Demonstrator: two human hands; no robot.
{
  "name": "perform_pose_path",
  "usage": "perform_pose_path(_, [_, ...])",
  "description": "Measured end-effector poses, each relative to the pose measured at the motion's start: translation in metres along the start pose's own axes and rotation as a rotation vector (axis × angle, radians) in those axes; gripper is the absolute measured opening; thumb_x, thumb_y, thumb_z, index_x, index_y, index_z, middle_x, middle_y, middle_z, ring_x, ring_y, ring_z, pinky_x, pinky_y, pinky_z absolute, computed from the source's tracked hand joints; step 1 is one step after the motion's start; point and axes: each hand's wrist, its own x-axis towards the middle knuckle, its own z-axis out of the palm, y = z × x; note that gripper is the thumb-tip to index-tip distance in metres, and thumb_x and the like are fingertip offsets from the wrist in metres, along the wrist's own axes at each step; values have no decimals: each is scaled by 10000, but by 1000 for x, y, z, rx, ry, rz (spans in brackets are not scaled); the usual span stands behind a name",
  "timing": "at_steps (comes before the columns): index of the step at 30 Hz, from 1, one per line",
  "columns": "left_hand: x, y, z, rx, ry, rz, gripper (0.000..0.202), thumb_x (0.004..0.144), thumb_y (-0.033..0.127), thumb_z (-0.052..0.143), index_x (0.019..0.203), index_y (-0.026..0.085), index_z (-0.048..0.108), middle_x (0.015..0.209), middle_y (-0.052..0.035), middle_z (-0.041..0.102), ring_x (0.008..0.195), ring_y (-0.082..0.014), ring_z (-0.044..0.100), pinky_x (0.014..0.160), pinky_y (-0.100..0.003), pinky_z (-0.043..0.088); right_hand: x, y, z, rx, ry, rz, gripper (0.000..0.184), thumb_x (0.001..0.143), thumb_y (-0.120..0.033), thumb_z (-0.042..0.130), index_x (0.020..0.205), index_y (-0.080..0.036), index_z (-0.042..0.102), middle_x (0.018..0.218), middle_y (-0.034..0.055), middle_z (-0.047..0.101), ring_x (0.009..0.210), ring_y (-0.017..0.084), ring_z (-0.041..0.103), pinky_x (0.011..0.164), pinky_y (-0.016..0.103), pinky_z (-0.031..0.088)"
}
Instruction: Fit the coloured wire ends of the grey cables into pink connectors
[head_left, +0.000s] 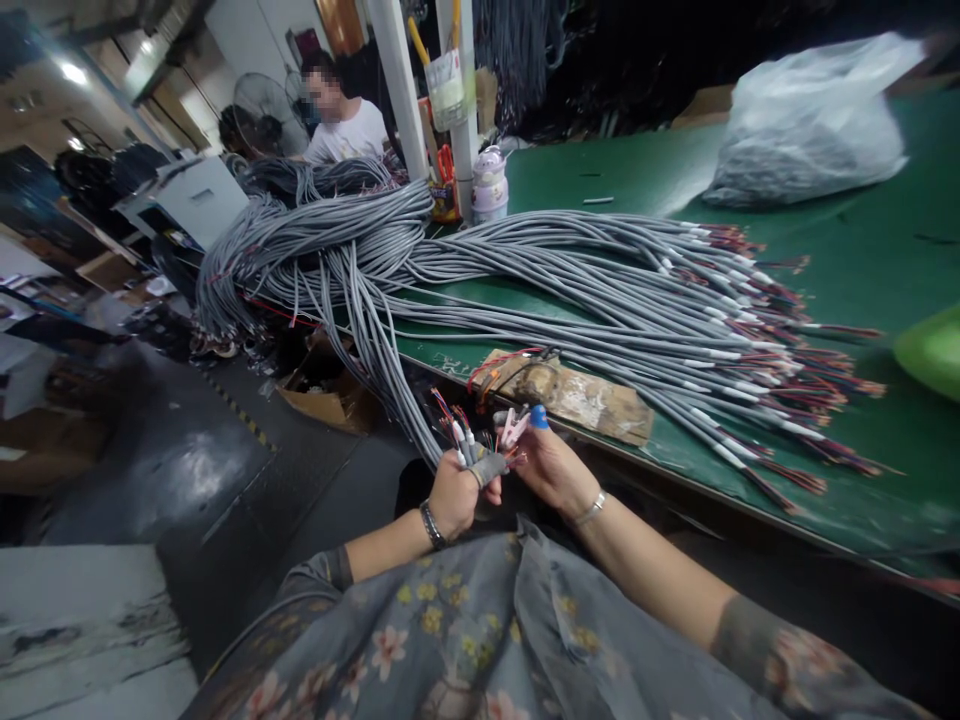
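Gray cables (386,365) slant down from upper left into your left hand (452,500), the nearer one, its fingers wrapped around their ends. Colored wire tips stand just left of your right hand (561,472), which pinches a pinkish clip (513,430). Smooth round sheaths; beyond, a rough wooden board (600,402) and glossy green table (600,165).

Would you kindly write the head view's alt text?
The left hand grips slim grey cables with multicoloured wire ends; the right hand holds a small pale pink clip. Beyond, more grey cables spread across a green table.
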Motion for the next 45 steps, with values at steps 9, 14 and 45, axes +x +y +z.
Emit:
perform_pose_path(9, [-10,-3,-5,-44,18,74,413,601,492,752,508,150,540,413,23,519,343,-72,448,361,-199,397,-7,-7,-4,9,-38,55,391,603,-585,757,731,-222,689,724,6,670,558,109,528,509,230,431])
perform_pose_path(14, [-7,-1,1,-83,90,121,396,609,475,741,510,155,531,419,28,507,362,-68,444,366,-191,392,-8,-7,-4,-66,-45,-20,337,624,-509,779,761,-216,688,647,-23,625,560,94,521,511,207,428])
perform_pose_path(45, [-1,-4,2,-37,112,82,394,600,475,735,496,162,519,423,29,499,358,-65,439,367,-192,390,3,5,-6,-217,114,-203,453,689,-668,621,717,-217,636,609,0,594,555,152,505,535,293,426])
